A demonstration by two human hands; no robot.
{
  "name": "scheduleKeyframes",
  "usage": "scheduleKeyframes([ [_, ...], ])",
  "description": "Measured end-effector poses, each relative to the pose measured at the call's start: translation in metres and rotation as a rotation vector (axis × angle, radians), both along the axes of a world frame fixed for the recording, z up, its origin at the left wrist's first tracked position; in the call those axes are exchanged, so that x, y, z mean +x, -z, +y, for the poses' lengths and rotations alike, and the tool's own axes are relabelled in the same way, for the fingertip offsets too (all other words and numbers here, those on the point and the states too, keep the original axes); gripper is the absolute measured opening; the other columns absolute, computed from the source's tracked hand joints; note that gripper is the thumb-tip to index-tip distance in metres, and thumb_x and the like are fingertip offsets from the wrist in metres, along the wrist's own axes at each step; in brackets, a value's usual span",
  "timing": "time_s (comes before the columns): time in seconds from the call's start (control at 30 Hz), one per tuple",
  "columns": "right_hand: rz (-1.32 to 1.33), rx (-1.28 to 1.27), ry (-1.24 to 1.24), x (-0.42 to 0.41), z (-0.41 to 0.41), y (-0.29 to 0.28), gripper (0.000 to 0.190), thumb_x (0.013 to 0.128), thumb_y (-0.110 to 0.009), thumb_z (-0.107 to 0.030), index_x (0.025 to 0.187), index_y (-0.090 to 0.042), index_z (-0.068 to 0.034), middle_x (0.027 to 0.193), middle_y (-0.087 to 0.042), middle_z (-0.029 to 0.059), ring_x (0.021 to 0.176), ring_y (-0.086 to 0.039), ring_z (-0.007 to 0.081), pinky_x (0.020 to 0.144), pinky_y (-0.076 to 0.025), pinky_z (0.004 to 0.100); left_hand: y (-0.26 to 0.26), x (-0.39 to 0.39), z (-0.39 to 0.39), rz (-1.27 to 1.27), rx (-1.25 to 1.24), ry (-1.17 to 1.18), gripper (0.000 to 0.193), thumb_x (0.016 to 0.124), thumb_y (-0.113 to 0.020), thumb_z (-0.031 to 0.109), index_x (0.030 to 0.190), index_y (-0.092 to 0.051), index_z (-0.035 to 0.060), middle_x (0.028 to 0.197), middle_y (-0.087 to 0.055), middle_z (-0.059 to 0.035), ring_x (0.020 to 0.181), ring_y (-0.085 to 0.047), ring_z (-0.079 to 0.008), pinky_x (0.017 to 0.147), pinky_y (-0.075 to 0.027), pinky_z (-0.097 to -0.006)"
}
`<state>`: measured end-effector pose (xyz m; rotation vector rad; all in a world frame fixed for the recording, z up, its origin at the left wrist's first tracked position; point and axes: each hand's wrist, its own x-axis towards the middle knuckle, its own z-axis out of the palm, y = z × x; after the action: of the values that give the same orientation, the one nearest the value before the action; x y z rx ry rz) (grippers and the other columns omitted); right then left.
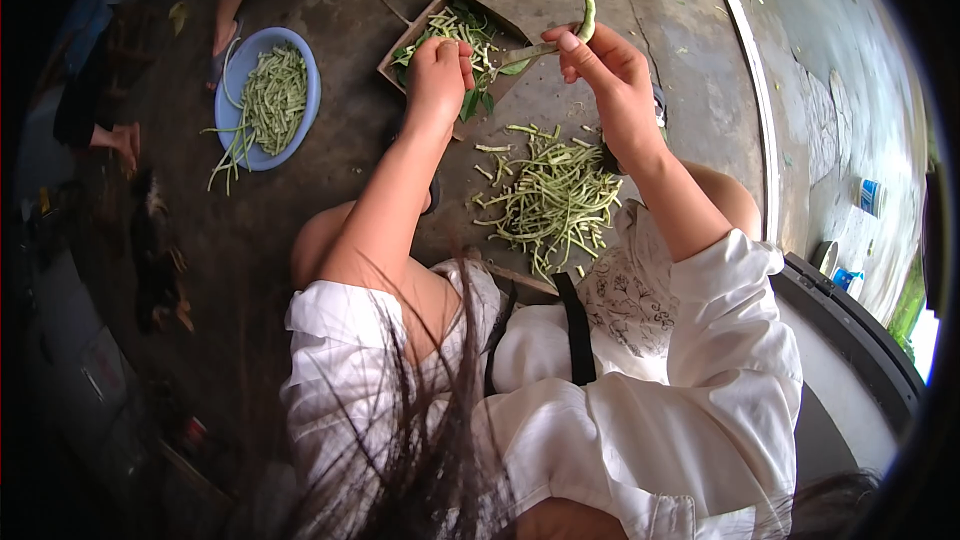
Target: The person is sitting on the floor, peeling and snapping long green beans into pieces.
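My right hand (611, 79) holds a long green bean pod (586, 4) between thumb and fingers; one part curves up above the hand and a paler stretch points left. My left hand (442, 75) has its fingers curled over the dustpan; whether something is pinched in them cannot be told. Beneath the hands, the dustpan (405, 45) holds cut bean pieces (455, 24) and green leaves (472, 101). A loose heap of long green beans (559, 191) lies on the concrete floor between my knees and the dustpan.
At the left stands a blue plastic basin (315, 94) of broken beans, some long ones hanging over its rim. Another person's leg (234, 0) is just behind it, with further bare feet (124, 144) at far left. A metal door track (757, 97) runs along the right.
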<state>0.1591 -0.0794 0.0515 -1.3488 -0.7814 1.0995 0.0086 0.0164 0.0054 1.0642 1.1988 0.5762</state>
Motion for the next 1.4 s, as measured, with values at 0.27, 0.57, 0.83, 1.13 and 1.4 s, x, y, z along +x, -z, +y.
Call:
scheduleKeyframes([
  [0.27, 0.162, -0.128, -0.05, 0.013, 0.0, 0.013, 0.026, 0.083, -0.06, -0.028, 0.074, -0.057, -0.005, 0.059, -0.047, -0.0035, 0.057, -0.042, 0.0059, 0.057, -0.036, 0.0204, -0.02, 0.001, -0.015, -0.368, -0.307, 0.385, 0.018, 0.089, -0.041, 0.015, 0.097, -0.053, 0.0032, 0.078, -0.055, -0.0034, 0.066, -0.052, -0.0098, 0.056, -0.039, -0.0213],
  [0.57, 0.239, -0.121, 0.023, 0.013, 0.0, 0.03, 0.027, 0.08, -0.064, -0.031, 0.07, -0.054, -0.008, 0.061, -0.05, -0.0028, 0.056, -0.044, 0.0061, 0.054, -0.035, 0.0205, -0.017, 0.011, -0.021, -0.226, 0.002, 0.622, 0.016, 0.088, -0.048, 0.019, 0.089, -0.056, 0.005, 0.075, -0.055, 0.0005, 0.062, -0.046, -0.0035, 0.052, -0.035, -0.0171],
  [0.83, 0.588, -0.106, 0.049, 0.006, 0.001, 0.026, 0.019, 0.083, -0.061, -0.025, 0.083, -0.059, -0.006, 0.071, -0.057, -0.0019, 0.065, -0.051, 0.0054, 0.06, -0.04, 0.0193, -0.009, 0.012, -0.022, -0.23, 0.128, 0.377, 0.015, 0.086, -0.047, 0.013, 0.083, -0.057, 0.0027, 0.069, -0.052, 0.0016, 0.058, -0.043, -0.0034, 0.049, -0.034, -0.0175],
  [1.13, 0.729, -0.055, 0.017, -0.002, 0.007, 0.023, 0.016, 0.084, -0.059, -0.022, 0.088, -0.061, -0.007, 0.075, -0.06, -0.0018, 0.07, -0.056, 0.0057, 0.063, -0.042, 0.0195, -0.003, 0.006, -0.008, -0.375, -0.183, 0.003, 0.011, 0.086, -0.043, 0.007, 0.088, -0.05, -0.0005, 0.071, -0.048, -0.0027, 0.054, -0.04, -0.008, 0.046, -0.032, -0.0206],
  [1.4, 0.688, -0.091, -0.017, -0.001, 0.004, 0.027, 0.015, 0.084, -0.059, -0.022, 0.087, -0.06, -0.007, 0.073, -0.06, -0.0006, 0.069, -0.056, 0.0067, 0.063, -0.042, 0.0213, -0.018, 0.001, -0.013, -0.503, -0.242, 0.231, 0.014, 0.088, -0.045, 0.013, 0.09, -0.053, 0.0019, 0.076, -0.053, -0.0036, 0.062, -0.05, -0.0118, 0.053, -0.037, -0.0226],
])
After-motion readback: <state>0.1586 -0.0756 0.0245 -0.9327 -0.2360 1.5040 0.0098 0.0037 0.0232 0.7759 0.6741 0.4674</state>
